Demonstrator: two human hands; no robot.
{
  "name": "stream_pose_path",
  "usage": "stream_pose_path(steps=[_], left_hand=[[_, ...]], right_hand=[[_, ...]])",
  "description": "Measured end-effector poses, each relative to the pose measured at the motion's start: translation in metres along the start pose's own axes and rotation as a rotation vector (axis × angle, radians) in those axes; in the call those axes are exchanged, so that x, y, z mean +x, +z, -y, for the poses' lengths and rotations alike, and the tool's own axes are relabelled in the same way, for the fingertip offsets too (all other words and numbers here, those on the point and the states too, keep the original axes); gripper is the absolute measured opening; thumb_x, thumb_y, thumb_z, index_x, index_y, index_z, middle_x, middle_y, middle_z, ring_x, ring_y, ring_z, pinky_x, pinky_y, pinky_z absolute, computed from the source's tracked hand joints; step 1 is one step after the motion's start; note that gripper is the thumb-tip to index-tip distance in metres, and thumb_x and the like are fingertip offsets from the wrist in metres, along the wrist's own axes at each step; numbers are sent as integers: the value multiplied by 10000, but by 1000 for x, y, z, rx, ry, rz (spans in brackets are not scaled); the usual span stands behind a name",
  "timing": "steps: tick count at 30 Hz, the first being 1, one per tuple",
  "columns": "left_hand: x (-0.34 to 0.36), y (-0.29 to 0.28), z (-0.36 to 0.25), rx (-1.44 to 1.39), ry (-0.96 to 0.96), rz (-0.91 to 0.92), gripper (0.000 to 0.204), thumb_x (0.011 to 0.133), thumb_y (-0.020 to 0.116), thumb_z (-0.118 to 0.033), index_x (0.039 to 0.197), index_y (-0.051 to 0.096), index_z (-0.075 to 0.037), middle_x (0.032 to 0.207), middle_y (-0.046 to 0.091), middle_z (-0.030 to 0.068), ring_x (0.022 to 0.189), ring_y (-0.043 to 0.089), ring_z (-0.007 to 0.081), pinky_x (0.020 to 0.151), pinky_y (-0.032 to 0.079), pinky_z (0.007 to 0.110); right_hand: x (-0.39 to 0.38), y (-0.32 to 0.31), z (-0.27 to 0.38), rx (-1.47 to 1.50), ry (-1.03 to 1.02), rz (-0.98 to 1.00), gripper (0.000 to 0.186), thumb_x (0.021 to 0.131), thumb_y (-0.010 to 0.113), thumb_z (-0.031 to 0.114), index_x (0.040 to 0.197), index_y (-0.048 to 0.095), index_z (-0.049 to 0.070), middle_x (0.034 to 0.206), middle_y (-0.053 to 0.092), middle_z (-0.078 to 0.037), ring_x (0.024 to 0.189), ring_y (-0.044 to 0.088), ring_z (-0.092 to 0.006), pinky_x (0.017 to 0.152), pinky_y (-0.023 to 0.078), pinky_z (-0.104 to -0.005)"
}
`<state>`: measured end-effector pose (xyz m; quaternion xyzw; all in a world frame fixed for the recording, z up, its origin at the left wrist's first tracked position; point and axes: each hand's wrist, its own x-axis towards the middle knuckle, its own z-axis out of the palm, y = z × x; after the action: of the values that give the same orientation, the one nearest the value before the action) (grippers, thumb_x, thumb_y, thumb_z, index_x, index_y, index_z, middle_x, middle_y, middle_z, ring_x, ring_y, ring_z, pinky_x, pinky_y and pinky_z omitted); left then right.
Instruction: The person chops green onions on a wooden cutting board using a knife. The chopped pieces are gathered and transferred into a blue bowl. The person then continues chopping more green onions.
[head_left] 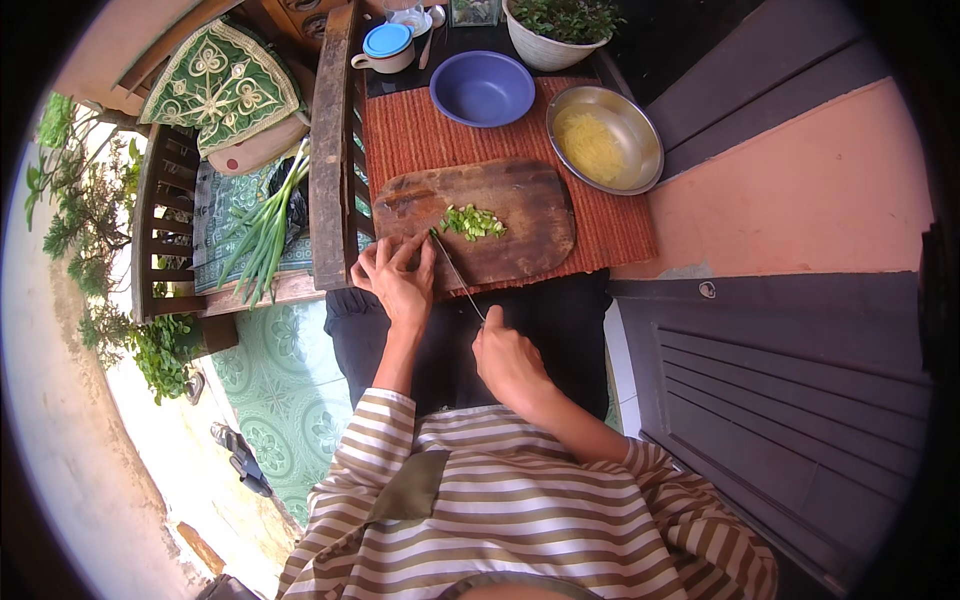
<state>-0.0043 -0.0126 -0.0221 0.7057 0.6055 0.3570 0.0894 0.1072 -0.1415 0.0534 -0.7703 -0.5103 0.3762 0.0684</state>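
A wooden cutting board lies on a red woven mat. A small heap of chopped green onion sits in the board's middle. My right hand grips the handle of a thin knife, whose tip points toward the heap. My left hand rests at the board's near left edge, fingers bent and pressed down beside the blade; whether it pins any stalk is hidden.
A blue bowl and a metal bowl of yellow shreds stand behind the board. Whole green onions lie on a wooden chair to the left. A lidded mug and a potted plant stand at the back.
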Motion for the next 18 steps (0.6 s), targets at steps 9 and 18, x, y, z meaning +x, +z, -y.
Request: stream_pose_path(steps=[9,18], left_hand=[[-1,0,2,-63,-34,27,154,820,792,-292,950,817,-213,988,677,-54,1104,511,217,1037,235,472],[0,0,2,-60,-36,22,160,828,795,-311,945,823,-205,993,670,-63,1088,513,207,1040,236,443]], right_hand=[[18,-15,2,53,-72,-32,297,1016,466,211,1135,426,-58,818,677,-322,795,681,-500,705,561,-558],[9,-21,6,23,-97,-12,309,1011,466,200,1159,439,-70,799,678,-313,760,688,-481,679,568,-543]])
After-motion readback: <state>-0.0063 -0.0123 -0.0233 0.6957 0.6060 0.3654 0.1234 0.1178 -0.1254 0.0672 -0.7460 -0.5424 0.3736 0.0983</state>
